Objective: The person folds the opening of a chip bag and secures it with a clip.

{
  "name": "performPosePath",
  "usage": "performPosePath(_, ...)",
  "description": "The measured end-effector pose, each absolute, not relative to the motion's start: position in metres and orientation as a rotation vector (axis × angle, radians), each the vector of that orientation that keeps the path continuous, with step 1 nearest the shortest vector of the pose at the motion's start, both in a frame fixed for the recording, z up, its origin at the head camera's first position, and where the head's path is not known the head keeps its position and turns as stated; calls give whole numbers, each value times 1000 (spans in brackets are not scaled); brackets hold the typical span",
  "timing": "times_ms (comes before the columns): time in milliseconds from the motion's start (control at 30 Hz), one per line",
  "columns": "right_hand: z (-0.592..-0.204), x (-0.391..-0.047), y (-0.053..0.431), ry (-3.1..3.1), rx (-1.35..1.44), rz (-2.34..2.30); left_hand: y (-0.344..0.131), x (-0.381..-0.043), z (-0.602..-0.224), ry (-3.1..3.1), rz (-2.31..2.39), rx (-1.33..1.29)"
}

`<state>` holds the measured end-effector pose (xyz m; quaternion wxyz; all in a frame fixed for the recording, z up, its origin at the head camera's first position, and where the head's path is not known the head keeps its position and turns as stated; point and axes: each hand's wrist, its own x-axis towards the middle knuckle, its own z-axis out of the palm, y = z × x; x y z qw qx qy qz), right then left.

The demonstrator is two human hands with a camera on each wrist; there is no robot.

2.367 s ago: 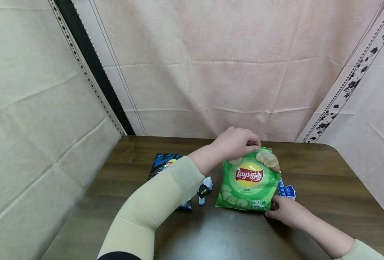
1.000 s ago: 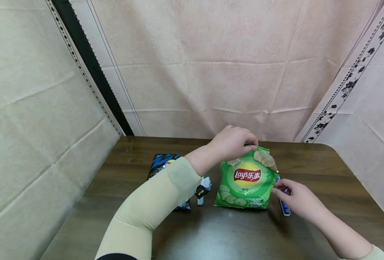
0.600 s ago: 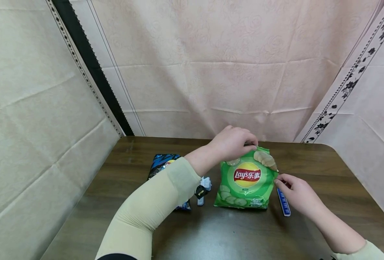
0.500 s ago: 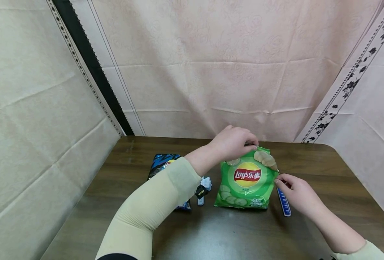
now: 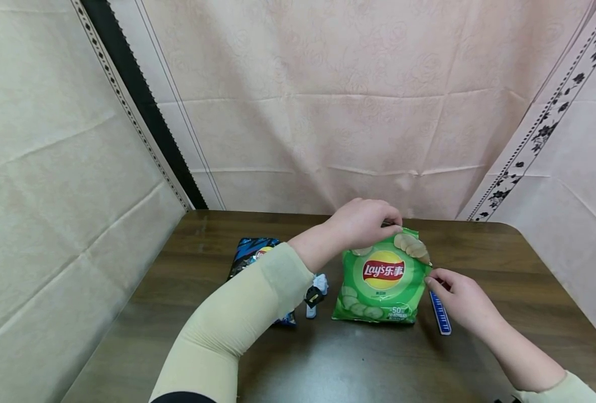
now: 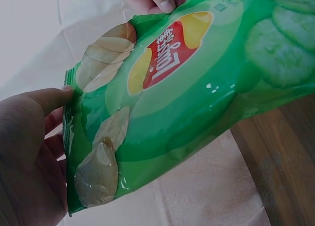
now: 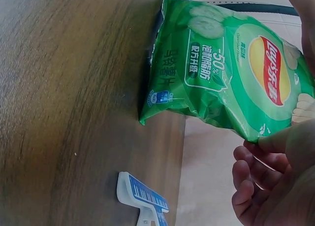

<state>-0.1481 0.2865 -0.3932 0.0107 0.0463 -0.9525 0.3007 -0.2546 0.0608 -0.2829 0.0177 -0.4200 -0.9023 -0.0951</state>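
Note:
A green Lay's chip bag stands nearly upright on the table. My left hand pinches its top edge, thumb in front, as the left wrist view shows with the hand at the bag's sealed end. The right hand pinches the bag's right side edge; thumb and forefinger meet there in the right wrist view, the other fingers of that hand curled. Just under the right hand lies a blue-and-white plastic piece, showing a white stem in the right wrist view.
A dark blue-and-black chip bag lies left of the green one, partly hidden by the left forearm. A small light blue and black object sits between the bags. Pale cloth hangs behind the wooden table.
My right hand has moved up from the bag's lower right corner to its side edge and pinches there. The blue-and-white piece has shifted and turned. The left hand keeps its hold.

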Motion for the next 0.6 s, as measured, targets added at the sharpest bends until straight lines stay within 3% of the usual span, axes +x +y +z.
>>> performPosePath(600, -394, -149, 285, -2972, 154, 902, 75, -243, -284, -3061, -339, -917)
